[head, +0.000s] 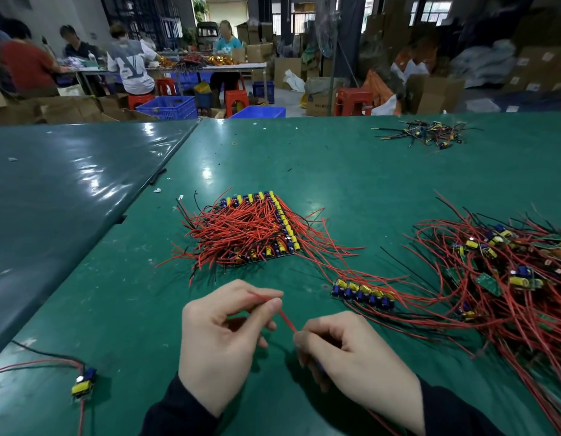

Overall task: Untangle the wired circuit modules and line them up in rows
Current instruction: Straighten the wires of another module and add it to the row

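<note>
low at the front of the green table (304, 158), both hands meet over a thin red wire (287, 320). the left hand (222, 338) pinches the upper end of the wire between thumb and forefinger, the other fingers curled under. the right hand (351, 350) is curled round the lower end, and a bit of blue shows beneath its fingers; what that blue part is cannot be told. the stretch of wire between the hands is straight and taut, slanting down to the right. dark sleeves (178, 413) cover both wrists.

the table top is smooth and slightly glossy, speckled with small white scraps. beyond the hands lies a square block of modules (257, 228), laid in tight rows, with yellow cylinders and blue parts along its far and right edges and a thick mat of red wires lying across it and fanning out to the left. to the right of the hands a short row of modules (362, 292) lies side by side, yellow and blue, wires trailing off to the right. further right is a loose tangled heap (499, 278) of red and black wires with small green boards. a single module (83, 383) lies near the left front edge. a small dark pile (427, 133) sits far back.
</note>
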Available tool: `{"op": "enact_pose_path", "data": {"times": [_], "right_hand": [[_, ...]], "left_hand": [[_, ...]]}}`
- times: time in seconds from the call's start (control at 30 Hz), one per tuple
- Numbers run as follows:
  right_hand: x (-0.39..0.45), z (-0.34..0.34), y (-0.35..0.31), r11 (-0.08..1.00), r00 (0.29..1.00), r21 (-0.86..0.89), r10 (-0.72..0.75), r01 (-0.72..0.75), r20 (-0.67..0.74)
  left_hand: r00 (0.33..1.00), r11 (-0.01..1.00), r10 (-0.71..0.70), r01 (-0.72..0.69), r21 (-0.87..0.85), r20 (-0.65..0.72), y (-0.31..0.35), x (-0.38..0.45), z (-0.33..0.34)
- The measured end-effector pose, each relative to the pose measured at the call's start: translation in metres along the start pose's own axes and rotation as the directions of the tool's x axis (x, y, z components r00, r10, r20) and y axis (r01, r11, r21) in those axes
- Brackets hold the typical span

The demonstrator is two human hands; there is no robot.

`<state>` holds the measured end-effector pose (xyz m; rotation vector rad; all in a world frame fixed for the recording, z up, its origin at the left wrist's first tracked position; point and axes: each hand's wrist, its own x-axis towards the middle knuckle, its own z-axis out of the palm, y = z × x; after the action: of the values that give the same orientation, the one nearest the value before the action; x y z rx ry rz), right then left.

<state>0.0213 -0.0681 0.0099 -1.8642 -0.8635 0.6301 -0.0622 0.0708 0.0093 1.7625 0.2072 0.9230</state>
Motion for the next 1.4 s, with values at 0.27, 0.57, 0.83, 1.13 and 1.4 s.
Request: {"op": "enact_pose_path", "data": {"times": [0.27, 0.57, 0.83, 1.13, 1.4], "right_hand": [[0.002, -0.001, 0.008, 0.995, 1.000, -0.098, -0.019, 0.019, 0.002], [-0.002, 0.000, 0.002, 0.988, 0.991, -0.094, -0.114, 0.120, 0.068], [0.005, -0.009, -0.003, 0.946, 0.953, 0.306, -0.012, 0.110, -0.304], [0.011, -0.015, -0.008, 0.476, 0.917, 0.864, 0.249, 0.163, -0.311], [0.005, -0.007, -0.010, 0.575, 0.887, 0.745, 0.071, 0.338, -0.457]], "left_hand": [[0.991, 0.999, 0.030, -0.032, -0.014, -0.130, 0.002, 0.000, 0.000], [0.953, 0.992, -0.128, 0.119, -0.050, -0.275, -0.002, 0.005, -0.007], [0.790, 0.739, -0.612, 0.564, -0.370, -0.018, -0.007, 0.018, -0.017], [0.397, 0.372, -0.487, 0.900, -0.227, 0.778, 0.001, 0.014, -0.018], [0.591, -0.016, -0.680, 0.579, -0.815, 0.433, -0.009, 0.013, -0.021]]}}
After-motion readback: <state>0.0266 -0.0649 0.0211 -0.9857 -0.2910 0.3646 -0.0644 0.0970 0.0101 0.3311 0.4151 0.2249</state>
